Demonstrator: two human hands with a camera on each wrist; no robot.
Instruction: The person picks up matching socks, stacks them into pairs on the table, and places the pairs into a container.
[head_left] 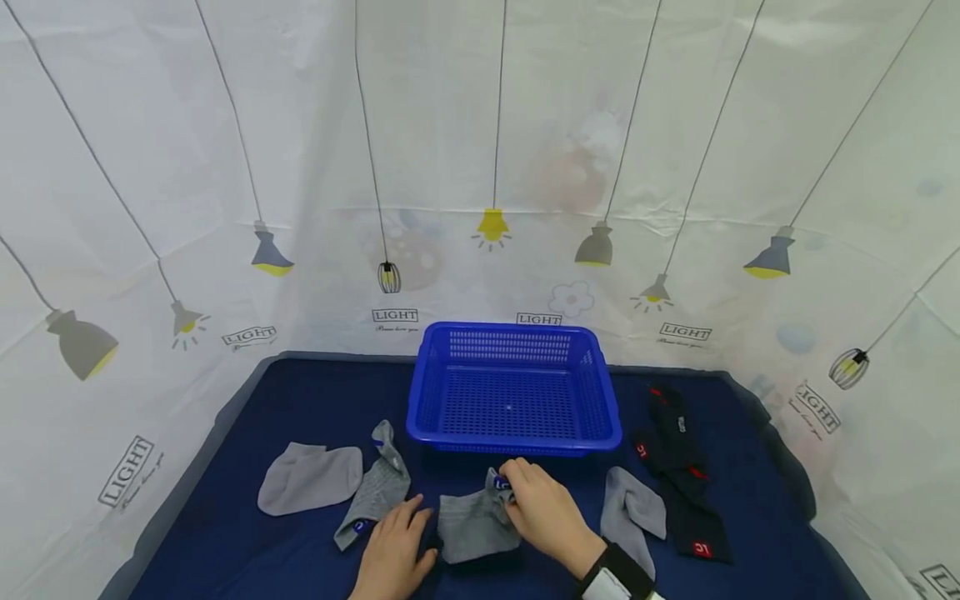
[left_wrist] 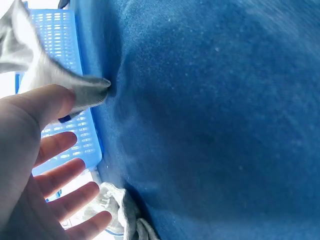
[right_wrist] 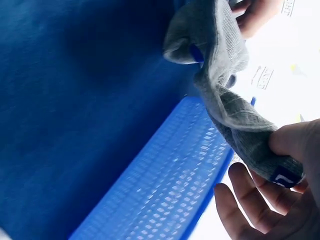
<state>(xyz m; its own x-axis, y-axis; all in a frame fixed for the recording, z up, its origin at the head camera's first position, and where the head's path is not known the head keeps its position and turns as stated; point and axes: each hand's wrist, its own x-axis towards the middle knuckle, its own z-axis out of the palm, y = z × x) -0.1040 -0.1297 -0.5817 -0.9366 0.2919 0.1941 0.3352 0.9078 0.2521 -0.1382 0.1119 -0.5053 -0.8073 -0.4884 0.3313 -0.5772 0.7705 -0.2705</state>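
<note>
A grey sock with a blue label (head_left: 474,527) lies in front of the blue basket, one end lifted. My right hand (head_left: 551,512) pinches that lifted end by the label between thumb and fingers; in the right wrist view the sock (right_wrist: 245,122) hangs twisted from the grip. My left hand (head_left: 396,546) is just left of this sock, its fingers apart and loosely extended. A second grey sock with a blue label (head_left: 381,487) lies beside the left fingertips. In the left wrist view, the left hand (left_wrist: 47,165) holds nothing, and grey fabric (left_wrist: 87,92) shows behind its thumb.
The blue plastic basket (head_left: 514,447) stands at the table's back middle. A light grey sock (head_left: 311,477) lies far left, another light grey sock (head_left: 632,510) on the right. Beside that are black socks with red marks (head_left: 686,475). A printed white curtain (head_left: 465,150) encloses the dark blue tabletop (head_left: 247,542).
</note>
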